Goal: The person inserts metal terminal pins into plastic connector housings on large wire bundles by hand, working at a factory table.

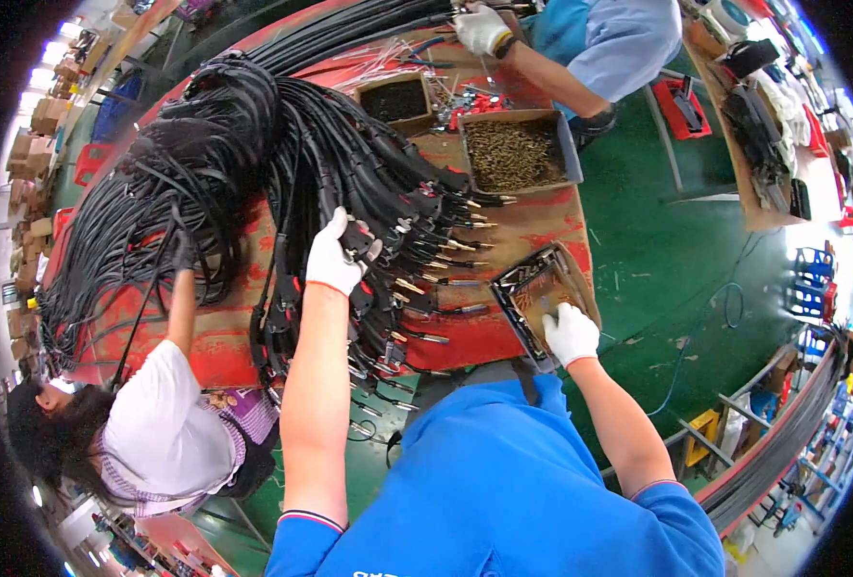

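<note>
My left hand (338,258), in a white glove, is closed round a black cable handle (357,237) at the near side of a big bundle. Many black cables (190,135) lie heaped there, their brass-tipped ends (445,252) pointing right. My right hand (572,335), also gloved in white, reaches into a shallow cardboard box (580,279) at the table's near right corner. Copper-coloured small parts (542,293) lie in that box. The right fingers are bent downward, and whatever is between them is hidden.
A larger box (572,159) of small brass parts and a box of black bits (394,100) stand farther back on the red table (465,337). One co-worker (171,423) handles cables at left; another (599,38) works at the far side. Green floor (657,288) lies right.
</note>
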The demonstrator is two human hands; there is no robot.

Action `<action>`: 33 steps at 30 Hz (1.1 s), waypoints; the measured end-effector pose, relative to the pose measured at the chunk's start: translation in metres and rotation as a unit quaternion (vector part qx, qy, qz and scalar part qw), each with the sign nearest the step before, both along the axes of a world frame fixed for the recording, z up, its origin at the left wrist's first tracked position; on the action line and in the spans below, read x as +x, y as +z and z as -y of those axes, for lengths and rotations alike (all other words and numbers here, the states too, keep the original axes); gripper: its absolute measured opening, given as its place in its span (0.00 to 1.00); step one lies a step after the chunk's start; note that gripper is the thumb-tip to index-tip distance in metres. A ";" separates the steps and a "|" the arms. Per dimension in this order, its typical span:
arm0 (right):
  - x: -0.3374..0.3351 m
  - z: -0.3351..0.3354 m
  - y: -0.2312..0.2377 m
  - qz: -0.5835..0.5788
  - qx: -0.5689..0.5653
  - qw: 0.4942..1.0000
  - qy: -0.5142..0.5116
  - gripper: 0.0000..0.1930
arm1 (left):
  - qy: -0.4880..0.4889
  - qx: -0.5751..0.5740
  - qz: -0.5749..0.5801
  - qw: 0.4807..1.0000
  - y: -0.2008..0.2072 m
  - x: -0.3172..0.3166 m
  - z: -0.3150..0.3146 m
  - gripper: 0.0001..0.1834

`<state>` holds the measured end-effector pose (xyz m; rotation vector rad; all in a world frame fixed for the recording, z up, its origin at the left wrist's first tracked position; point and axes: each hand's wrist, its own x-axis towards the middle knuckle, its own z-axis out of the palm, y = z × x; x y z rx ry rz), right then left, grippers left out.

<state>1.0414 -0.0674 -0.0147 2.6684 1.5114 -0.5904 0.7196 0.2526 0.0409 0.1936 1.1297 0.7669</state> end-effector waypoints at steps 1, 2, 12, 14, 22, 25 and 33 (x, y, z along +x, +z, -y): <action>-0.001 0.000 0.001 -0.002 0.005 1.000 -0.005 0.17 | 0.010 -0.012 0.000 1.000 -0.001 0.000 -0.001 0.13; -0.001 0.000 0.002 -0.004 0.011 1.000 -0.009 0.18 | 0.019 -0.024 -0.001 1.000 -0.003 0.000 -0.001 0.14; -0.010 -0.019 -0.001 -0.018 0.113 0.992 0.055 0.15 | 0.013 -0.018 0.023 0.999 0.000 0.004 0.000 0.13; -0.011 -0.024 -0.005 -0.013 0.112 0.992 0.061 0.14 | 0.008 -0.013 0.031 0.999 -0.001 0.003 -0.001 0.11; -0.001 -0.049 0.014 -0.025 0.270 0.962 0.028 0.09 | 0.020 -0.020 0.034 0.999 0.001 -0.005 -0.002 0.11; 0.025 -0.069 0.027 0.000 0.280 0.960 -0.008 0.09 | 0.022 -0.020 0.039 0.999 0.002 -0.006 0.000 0.11; 0.076 -0.105 0.012 -0.062 -0.039 0.997 0.027 0.14 | 0.030 -0.016 0.043 0.998 0.006 -0.002 0.001 0.12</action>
